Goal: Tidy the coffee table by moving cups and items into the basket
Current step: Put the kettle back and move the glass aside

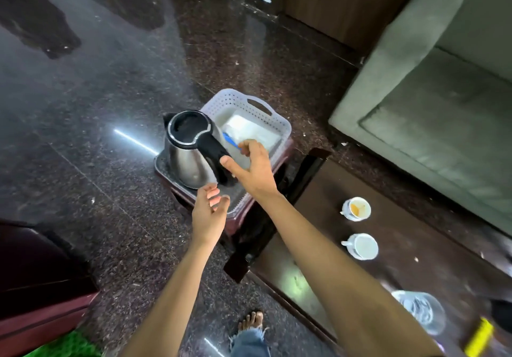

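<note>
A pale perforated plastic basket [235,96] rests on a maroon stool [286,149] beside the dark coffee table [318,234]. A steel kettle [188,160] with a black lid and handle stands upright in the basket's near left end. A white packet [249,129] and a small blue item [229,138] lie behind it. My right hand [255,171] hovers over the basket with fingers spread, thumb by the kettle handle and fingertips by the blue item. My left hand [209,215] is open just below the kettle at the basket's front rim. Two white cups [357,209] [363,246] stand on the table.
A clear glass vessel [421,312] and a yellow object [479,337] sit at the table's near right end. A grey-green sofa [429,107] runs behind the table. A maroon piece of furniture [36,287] stands at the lower left. The floor is polished dark stone.
</note>
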A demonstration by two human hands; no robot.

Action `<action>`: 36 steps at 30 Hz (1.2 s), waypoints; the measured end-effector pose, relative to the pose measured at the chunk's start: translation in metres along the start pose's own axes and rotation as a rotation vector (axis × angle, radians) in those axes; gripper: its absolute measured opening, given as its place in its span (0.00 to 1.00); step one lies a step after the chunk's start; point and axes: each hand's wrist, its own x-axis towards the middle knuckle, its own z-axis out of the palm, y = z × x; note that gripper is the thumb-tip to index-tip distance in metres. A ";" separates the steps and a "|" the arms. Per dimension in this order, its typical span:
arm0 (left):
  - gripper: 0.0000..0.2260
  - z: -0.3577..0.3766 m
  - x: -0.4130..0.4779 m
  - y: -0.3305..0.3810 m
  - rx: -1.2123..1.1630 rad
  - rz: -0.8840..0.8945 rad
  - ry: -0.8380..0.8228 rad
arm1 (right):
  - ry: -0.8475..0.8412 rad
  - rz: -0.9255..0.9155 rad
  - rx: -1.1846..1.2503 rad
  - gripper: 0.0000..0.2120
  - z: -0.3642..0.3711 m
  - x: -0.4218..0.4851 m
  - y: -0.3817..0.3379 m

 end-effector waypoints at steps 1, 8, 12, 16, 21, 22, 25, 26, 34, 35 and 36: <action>0.16 0.010 -0.005 0.002 0.010 0.018 -0.021 | 0.044 -0.013 0.007 0.26 -0.013 -0.006 0.001; 0.17 0.100 -0.044 0.012 0.129 0.112 -0.228 | 0.211 -0.092 -0.297 0.28 -0.118 -0.070 0.033; 0.18 0.156 -0.079 0.011 0.184 0.124 -0.388 | 0.358 -0.003 -0.378 0.24 -0.177 -0.122 0.064; 0.17 0.210 -0.118 0.002 0.247 0.123 -0.538 | 0.513 0.141 -0.448 0.25 -0.224 -0.183 0.108; 0.15 0.265 -0.163 -0.018 0.358 0.154 -0.643 | 0.543 0.385 -0.556 0.31 -0.263 -0.258 0.169; 0.14 0.274 -0.171 -0.023 0.370 0.155 -0.655 | 0.523 0.443 -0.570 0.33 -0.269 -0.272 0.180; 0.14 0.298 -0.191 -0.036 0.370 0.118 -0.690 | 0.415 0.611 -0.571 0.42 -0.281 -0.305 0.206; 0.16 0.305 -0.196 -0.041 0.372 0.104 -0.705 | 0.380 0.664 -0.559 0.44 -0.283 -0.313 0.214; 0.17 0.334 -0.216 -0.059 0.438 0.071 -0.746 | 0.109 0.779 -0.562 0.53 -0.283 -0.341 0.253; 0.17 0.335 -0.216 -0.061 0.447 0.070 -0.743 | 0.083 0.780 -0.563 0.51 -0.281 -0.340 0.256; 0.17 0.336 -0.216 -0.062 0.456 0.069 -0.740 | 0.062 0.783 -0.556 0.50 -0.280 -0.340 0.258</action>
